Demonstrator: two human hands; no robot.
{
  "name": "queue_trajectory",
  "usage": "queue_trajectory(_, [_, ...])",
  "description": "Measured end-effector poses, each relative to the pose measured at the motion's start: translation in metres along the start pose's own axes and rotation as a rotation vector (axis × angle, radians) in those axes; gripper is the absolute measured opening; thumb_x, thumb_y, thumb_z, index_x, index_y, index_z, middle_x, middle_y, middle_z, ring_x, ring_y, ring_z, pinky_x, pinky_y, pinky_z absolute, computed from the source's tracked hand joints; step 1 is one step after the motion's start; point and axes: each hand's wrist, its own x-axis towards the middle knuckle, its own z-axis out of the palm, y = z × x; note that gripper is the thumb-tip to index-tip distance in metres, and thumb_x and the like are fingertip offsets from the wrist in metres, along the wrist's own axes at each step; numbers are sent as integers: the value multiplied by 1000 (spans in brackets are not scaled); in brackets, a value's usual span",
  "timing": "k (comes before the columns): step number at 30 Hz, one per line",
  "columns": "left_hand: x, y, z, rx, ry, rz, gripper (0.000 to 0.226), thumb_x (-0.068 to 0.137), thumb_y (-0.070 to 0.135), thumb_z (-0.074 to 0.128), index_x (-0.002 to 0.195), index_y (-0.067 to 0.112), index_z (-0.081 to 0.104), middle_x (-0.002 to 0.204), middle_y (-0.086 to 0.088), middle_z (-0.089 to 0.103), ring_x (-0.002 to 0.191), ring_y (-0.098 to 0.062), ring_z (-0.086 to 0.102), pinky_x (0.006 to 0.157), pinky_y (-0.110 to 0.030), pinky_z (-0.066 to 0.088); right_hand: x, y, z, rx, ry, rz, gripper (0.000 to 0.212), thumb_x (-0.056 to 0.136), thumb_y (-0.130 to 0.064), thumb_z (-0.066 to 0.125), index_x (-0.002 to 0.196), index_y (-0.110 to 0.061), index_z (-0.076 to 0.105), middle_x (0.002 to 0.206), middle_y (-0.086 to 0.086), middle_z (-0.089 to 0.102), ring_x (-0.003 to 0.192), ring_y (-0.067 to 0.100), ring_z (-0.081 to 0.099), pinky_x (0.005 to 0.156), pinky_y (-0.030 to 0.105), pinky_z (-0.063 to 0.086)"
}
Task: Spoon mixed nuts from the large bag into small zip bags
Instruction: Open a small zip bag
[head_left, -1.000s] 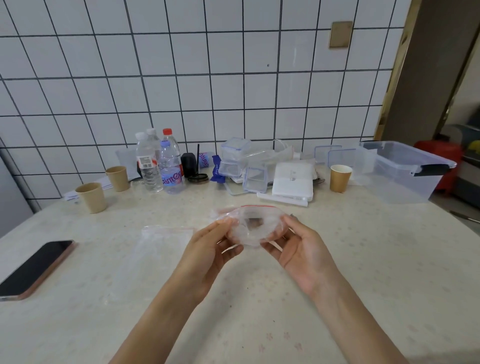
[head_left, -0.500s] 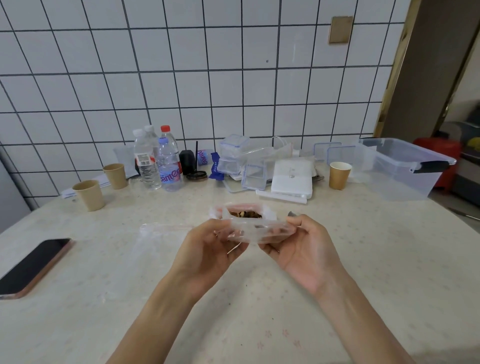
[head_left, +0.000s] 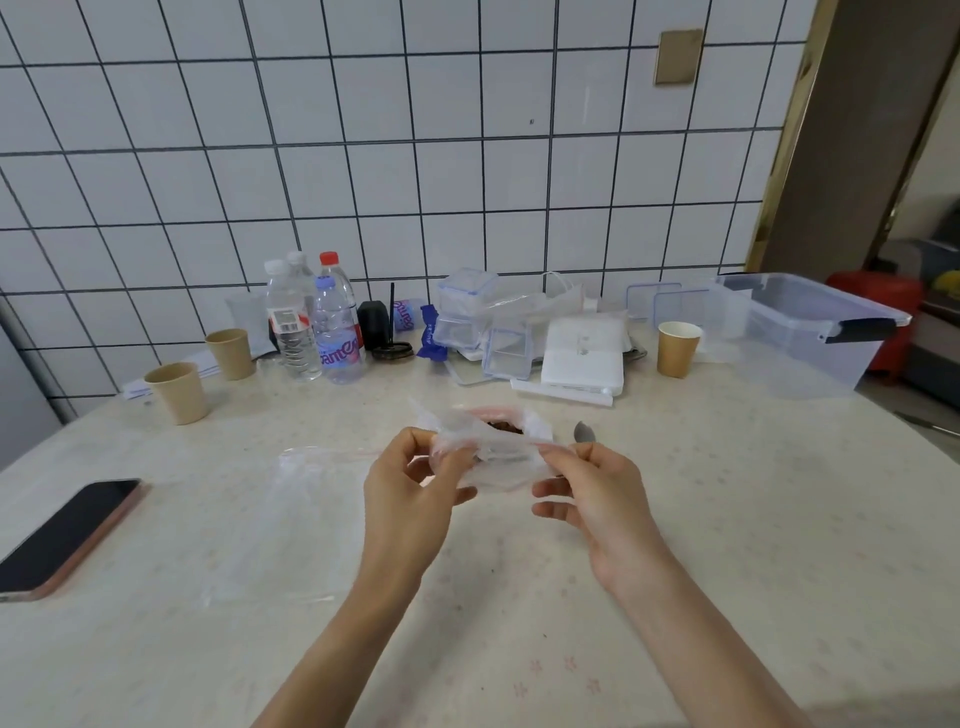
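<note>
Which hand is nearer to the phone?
Left. The left hand is the one toward the phone; the right hand is farther, across the bag.

At your far left a phone (head_left: 65, 535) with a dark screen lies flat on the table (head_left: 727, 519). Along the tiled wall you have two tan cups (head_left: 177, 392), a cluster of water bottles (head_left: 311, 322), stacked clear containers (head_left: 467, 312), a white box (head_left: 583, 356), another paper cup (head_left: 677, 348) and a large clear bin (head_left: 800, 327) at the right
</note>
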Motion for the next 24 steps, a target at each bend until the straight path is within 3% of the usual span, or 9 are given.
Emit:
queue_trajectory(3, [2, -3, -6, 45, 50, 11, 12, 94, 18, 73, 90, 20, 63, 90, 9, 66, 84, -17, 71, 63, -35, 65, 1, 0, -5, 59, 58, 11, 16, 90, 1, 73, 98, -2, 60, 117, 20, 67, 63, 29, 73, 57, 39, 63])
queue_trajectory(4, [2, -4, -8, 83, 65, 32, 16, 93, 16, 75, 91, 24, 60, 90, 12, 63, 82, -16, 68, 61, -35, 64, 1, 0, -7, 97, 44, 34, 15, 89, 4, 73, 99, 1, 62, 120, 24, 68, 67, 31, 75, 60, 40, 65])
queue_trajectory(8, [0, -5, -12, 297, 79, 161, 24, 92, 16, 77, 86, 33, 61, 88, 18, 65, 79, -8, 68, 60, -38, 64, 1, 3, -12, 224, -55, 119, 10, 88, 7, 70, 96, 5, 75, 101, 28, 76, 82, 30, 77, 68, 36, 65])
queue_trajectory(10, [1, -5, -14, 309, 69, 145, 21, 90, 13, 79, 85, 30, 67, 86, 14, 70, 77, -10, 71, 64, -39, 64, 2, 4, -13, 364, -131, 194, 16, 91, 6, 66, 84, 2, 80, 92, 23, 77, 81, 28, 77, 69, 35, 64])
queue_trajectory(13, [3, -2, -17, 106, 36, -41, 10, 89, 4, 79, 87, 13, 75, 82, -3, 76, 78, -22, 76, 65, -30, 64, 3, 5, -14, 508, -216, 290, 28, 96, -1, 62, 73, 0, 80, 80, 16, 73, 76, 27, 77, 68, 37, 65])
queue_trajectory(17, [2, 7, -19, -283, -137, -351, 8, 93, 8, 73, 97, 4, 78, 96, -15, 79, 86, -22, 77, 75, -27, 63, 3, 6, -12, 502, -279, 308, 16, 91, -7, 64, 82, -4, 78, 87, 15, 74, 74, 24, 74, 68, 39, 63])
queue_trajectory(19, [5, 8, -19, -425, -233, -455, 13, 95, 10, 69, 96, 5, 80, 99, -15, 77, 87, -20, 75, 79, -30, 63, 2, 4, -11, 477, -299, 308, 9, 83, -11, 67, 82, -7, 75, 76, 8, 68, 66, 20, 68, 68, 38, 60])
queue_trajectory(21, [7, 6, -17, -469, -258, -511, 16, 97, 9, 64, 100, 2, 79, 93, -13, 72, 83, -21, 72, 80, -34, 63, 3, 2, -10, 444, -302, 305, 11, 88, -13, 62, 84, -10, 71, 73, 5, 62, 64, 19, 62, 70, 37, 56])
queue_trajectory(24, [7, 4, -12, -345, -266, -478, 18, 95, 11, 64, 96, 2, 79, 81, -7, 67, 71, -15, 68, 78, -34, 62, 5, 1, -8, 434, -307, 301, 38, 97, -13, 51, 68, -18, 75, 65, 0, 59, 57, 15, 60, 72, 37, 51])
